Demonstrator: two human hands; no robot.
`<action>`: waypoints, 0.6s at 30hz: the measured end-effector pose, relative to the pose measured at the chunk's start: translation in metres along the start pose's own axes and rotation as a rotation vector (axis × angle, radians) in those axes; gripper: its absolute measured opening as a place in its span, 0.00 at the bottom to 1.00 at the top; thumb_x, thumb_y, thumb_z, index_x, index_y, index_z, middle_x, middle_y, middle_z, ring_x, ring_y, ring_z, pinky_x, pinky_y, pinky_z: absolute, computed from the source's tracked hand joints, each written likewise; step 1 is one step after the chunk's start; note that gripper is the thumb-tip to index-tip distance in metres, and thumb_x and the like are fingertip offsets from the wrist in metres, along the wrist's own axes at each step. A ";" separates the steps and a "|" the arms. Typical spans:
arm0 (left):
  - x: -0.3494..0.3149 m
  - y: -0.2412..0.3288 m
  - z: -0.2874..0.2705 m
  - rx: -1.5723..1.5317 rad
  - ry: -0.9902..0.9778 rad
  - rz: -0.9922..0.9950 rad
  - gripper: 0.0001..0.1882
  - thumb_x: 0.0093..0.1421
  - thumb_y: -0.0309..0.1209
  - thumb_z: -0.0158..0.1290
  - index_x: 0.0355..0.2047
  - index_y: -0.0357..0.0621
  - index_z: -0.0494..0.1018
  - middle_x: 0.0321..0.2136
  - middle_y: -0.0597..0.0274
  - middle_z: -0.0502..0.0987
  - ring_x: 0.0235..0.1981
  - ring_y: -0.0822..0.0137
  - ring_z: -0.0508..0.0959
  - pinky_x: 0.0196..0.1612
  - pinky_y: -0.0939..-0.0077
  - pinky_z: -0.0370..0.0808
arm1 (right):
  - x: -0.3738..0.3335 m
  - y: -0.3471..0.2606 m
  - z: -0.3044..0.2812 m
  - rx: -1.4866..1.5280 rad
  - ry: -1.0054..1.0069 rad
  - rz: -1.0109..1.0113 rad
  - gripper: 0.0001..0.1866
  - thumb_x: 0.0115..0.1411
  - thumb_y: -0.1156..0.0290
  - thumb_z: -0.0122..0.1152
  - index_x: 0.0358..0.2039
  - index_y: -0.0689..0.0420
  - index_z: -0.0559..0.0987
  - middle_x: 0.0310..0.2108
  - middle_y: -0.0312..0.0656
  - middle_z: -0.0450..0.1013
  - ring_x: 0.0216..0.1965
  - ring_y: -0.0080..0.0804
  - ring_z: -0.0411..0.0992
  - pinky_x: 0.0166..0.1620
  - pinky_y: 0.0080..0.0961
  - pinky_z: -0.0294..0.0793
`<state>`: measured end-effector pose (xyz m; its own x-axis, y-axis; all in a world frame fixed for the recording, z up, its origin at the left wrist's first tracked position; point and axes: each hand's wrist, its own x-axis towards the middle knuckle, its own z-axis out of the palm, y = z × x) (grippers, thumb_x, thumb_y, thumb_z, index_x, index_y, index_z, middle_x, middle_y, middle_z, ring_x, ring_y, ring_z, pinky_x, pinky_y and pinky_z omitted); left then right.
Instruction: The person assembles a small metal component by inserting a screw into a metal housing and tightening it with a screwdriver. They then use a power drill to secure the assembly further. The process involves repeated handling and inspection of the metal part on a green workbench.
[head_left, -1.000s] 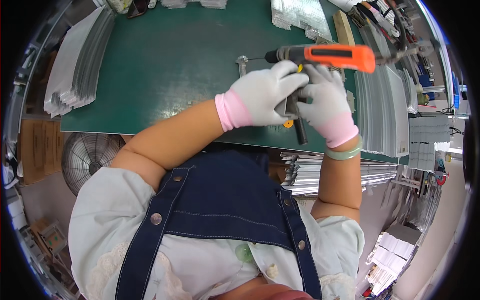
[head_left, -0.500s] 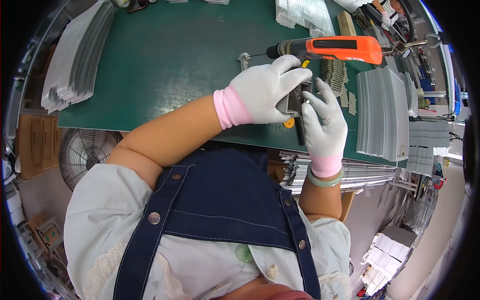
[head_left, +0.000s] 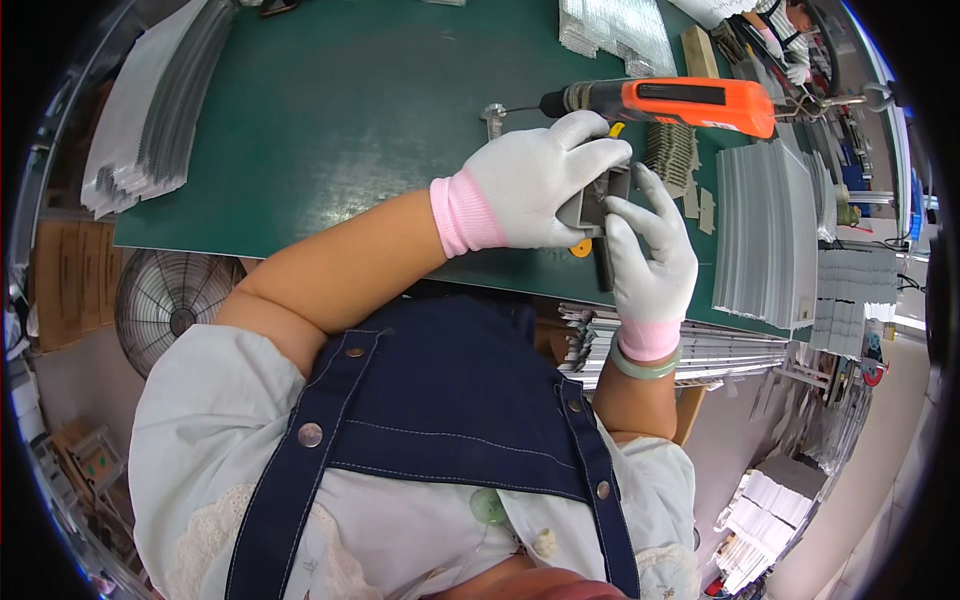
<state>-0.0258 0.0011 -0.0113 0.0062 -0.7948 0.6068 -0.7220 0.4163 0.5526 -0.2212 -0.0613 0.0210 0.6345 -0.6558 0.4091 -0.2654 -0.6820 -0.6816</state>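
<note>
Both my hands wear white gloves with pink cuffs. My left hand is closed around a short grey box-shaped profile piece, whose open side faces right. On that side, my right hand has its thumb and fingertips bent together at the opening. Anything pinched there is too small or hidden to make out. Just beyond my left hand, an orange and black electric screwdriver lies sideways. Its thin bit points left at a small silvery piece. A dark bar and a round yellow part show below the profile piece.
Stacked pale strips stand at the table's left, with another stack at its right. Small ribbed parts lie past my right hand. A metal hook links to the screwdriver. Below the green table stand a fan and long profiles.
My right fingertips have shifted slightly at the profile piece, and a tiny white bit seen between them is no longer visible. My left hand keeps its grip. The whole view has drifted a little.
</note>
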 end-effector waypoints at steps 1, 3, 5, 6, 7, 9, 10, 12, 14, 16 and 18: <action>0.000 0.002 -0.001 0.004 -0.010 -0.010 0.43 0.44 0.37 0.72 0.60 0.47 0.67 0.56 0.44 0.70 0.50 0.44 0.79 0.49 0.57 0.81 | 0.000 -0.001 -0.003 -0.016 -0.026 -0.009 0.11 0.58 0.77 0.65 0.43 0.59 0.84 0.60 0.60 0.71 0.65 0.56 0.67 0.66 0.43 0.66; 0.000 0.002 -0.001 0.011 -0.018 -0.015 0.43 0.44 0.37 0.72 0.61 0.46 0.67 0.56 0.44 0.70 0.50 0.44 0.79 0.49 0.57 0.81 | 0.003 0.000 -0.009 -0.048 -0.083 -0.065 0.10 0.57 0.77 0.65 0.41 0.60 0.83 0.60 0.60 0.71 0.65 0.57 0.67 0.66 0.44 0.65; 0.000 0.001 0.000 0.015 -0.016 -0.004 0.43 0.44 0.38 0.72 0.61 0.46 0.67 0.56 0.44 0.70 0.50 0.44 0.79 0.49 0.57 0.81 | 0.012 0.003 -0.014 -0.080 -0.146 -0.158 0.09 0.57 0.77 0.64 0.39 0.60 0.81 0.60 0.61 0.70 0.65 0.58 0.66 0.66 0.45 0.65; 0.000 0.000 0.001 0.014 -0.003 0.003 0.43 0.44 0.38 0.72 0.61 0.46 0.67 0.56 0.44 0.70 0.49 0.44 0.79 0.49 0.57 0.81 | 0.017 0.004 -0.016 -0.080 -0.182 -0.172 0.08 0.57 0.78 0.63 0.39 0.60 0.80 0.60 0.61 0.70 0.64 0.59 0.66 0.65 0.46 0.65; 0.000 -0.001 0.002 0.012 0.009 0.011 0.43 0.44 0.38 0.72 0.61 0.46 0.67 0.56 0.44 0.70 0.49 0.44 0.79 0.49 0.57 0.81 | 0.024 0.004 -0.018 -0.080 -0.217 -0.185 0.08 0.57 0.78 0.63 0.38 0.60 0.78 0.60 0.61 0.70 0.64 0.59 0.67 0.65 0.46 0.65; 0.001 -0.001 0.002 0.016 0.021 0.015 0.43 0.44 0.38 0.72 0.61 0.46 0.67 0.56 0.45 0.70 0.49 0.44 0.79 0.48 0.57 0.81 | 0.028 0.006 -0.016 -0.092 -0.227 -0.198 0.07 0.57 0.78 0.62 0.37 0.60 0.76 0.59 0.60 0.69 0.63 0.59 0.67 0.64 0.46 0.65; 0.001 0.000 0.001 0.021 0.019 0.011 0.43 0.44 0.38 0.72 0.61 0.46 0.67 0.55 0.45 0.70 0.49 0.44 0.79 0.48 0.57 0.81 | 0.029 0.007 -0.013 -0.103 -0.202 -0.197 0.07 0.57 0.78 0.62 0.37 0.60 0.76 0.59 0.60 0.69 0.62 0.59 0.67 0.64 0.46 0.66; 0.000 0.000 0.000 0.020 0.019 0.010 0.43 0.44 0.38 0.72 0.60 0.46 0.67 0.55 0.45 0.70 0.48 0.44 0.79 0.48 0.57 0.81 | 0.030 0.007 -0.010 -0.100 -0.189 -0.167 0.07 0.57 0.78 0.62 0.37 0.60 0.76 0.59 0.60 0.69 0.62 0.58 0.68 0.64 0.45 0.66; 0.000 -0.001 0.000 0.006 0.020 0.016 0.43 0.44 0.38 0.72 0.60 0.46 0.67 0.55 0.45 0.70 0.48 0.44 0.79 0.48 0.58 0.81 | 0.029 0.004 -0.011 -0.071 -0.211 -0.106 0.07 0.57 0.78 0.63 0.37 0.61 0.78 0.58 0.59 0.70 0.61 0.57 0.68 0.64 0.44 0.66; 0.000 0.000 -0.001 -0.008 0.014 0.006 0.42 0.45 0.37 0.72 0.60 0.46 0.67 0.55 0.45 0.70 0.48 0.44 0.79 0.48 0.57 0.81 | 0.026 0.002 -0.013 -0.031 -0.177 -0.054 0.08 0.57 0.77 0.64 0.38 0.60 0.80 0.58 0.58 0.71 0.62 0.56 0.68 0.64 0.42 0.67; 0.000 -0.001 -0.001 -0.013 0.017 0.005 0.42 0.45 0.37 0.72 0.60 0.46 0.67 0.55 0.46 0.70 0.48 0.44 0.79 0.48 0.57 0.81 | 0.025 -0.001 -0.014 -0.002 -0.127 -0.042 0.10 0.56 0.76 0.66 0.39 0.58 0.84 0.58 0.56 0.72 0.63 0.58 0.68 0.66 0.45 0.64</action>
<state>-0.0249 0.0015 -0.0114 0.0147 -0.7854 0.6189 -0.7130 0.4257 0.5571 -0.2150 -0.0812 0.0400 0.7321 -0.5801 0.3571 -0.2380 -0.7090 -0.6638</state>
